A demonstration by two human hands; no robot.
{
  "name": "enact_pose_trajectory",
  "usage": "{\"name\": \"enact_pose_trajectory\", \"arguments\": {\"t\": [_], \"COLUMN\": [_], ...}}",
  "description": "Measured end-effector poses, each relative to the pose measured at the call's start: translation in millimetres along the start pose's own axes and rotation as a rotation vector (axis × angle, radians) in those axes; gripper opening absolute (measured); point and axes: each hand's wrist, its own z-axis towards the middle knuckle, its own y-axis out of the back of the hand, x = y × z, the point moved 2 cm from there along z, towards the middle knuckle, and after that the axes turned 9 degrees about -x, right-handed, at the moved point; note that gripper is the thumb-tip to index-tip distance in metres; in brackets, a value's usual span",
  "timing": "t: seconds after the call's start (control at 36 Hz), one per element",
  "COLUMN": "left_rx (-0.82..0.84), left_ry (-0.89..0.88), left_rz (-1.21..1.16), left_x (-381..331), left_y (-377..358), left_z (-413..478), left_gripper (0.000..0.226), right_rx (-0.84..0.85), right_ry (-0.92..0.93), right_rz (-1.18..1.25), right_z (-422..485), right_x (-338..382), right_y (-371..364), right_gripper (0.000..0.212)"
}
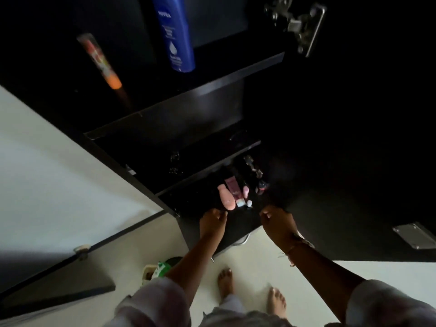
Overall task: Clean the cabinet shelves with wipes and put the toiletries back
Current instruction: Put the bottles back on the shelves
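Toiletries (pixel 236 194) stand in a tight cluster just beyond and between the two grips, on the low shelf (pixel 195 204) of the dark cabinet. Left grip (pixel 212 220) and right grip (pixel 278 221) both show curled fingers at the shelf's front edge, and it's too dark to say whether they clutch anything. The pink bottle (pixel 226 197), nearest the left grip, looks like light, smooth plastic and probably slippery, so take it round the waist. Far above, a blue lotion bottle (pixel 175 34) looks heavier.

blue bottle (pixel 174 31), pink bottle (pixel 225 197), black cabinet (pixel 330 138)
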Motion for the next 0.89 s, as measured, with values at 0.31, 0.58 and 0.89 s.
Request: {"name": "enact_pose_trajectory", "arguments": {"t": [0.31,0.58,0.89], "left_rx": [0.016,-0.052,-0.035], "left_ry": [0.153,0.312,0.414], "left_rz": [-0.047,-0.082,-0.206], "left_x": [-5.2,-1.5,3.7], "left_y": [-44.8,-77.1,-91.7], "left_z": [51.3,80.7,83.1], "left_gripper": [0.034,0.061,0.043], "right_rx": [0.004,0.039,0.033], "right_ry": [-0.123,-0.104,-0.014], "right_rz": [0.098,0.048,0.009], "right_z": [32.8,65.7,74.5], "right_x": [-1.8,-6.7,-15.4], "right_y": [-41.3,-73.2,-96.8], "right_gripper": [0.029,0.043,0.031]}}
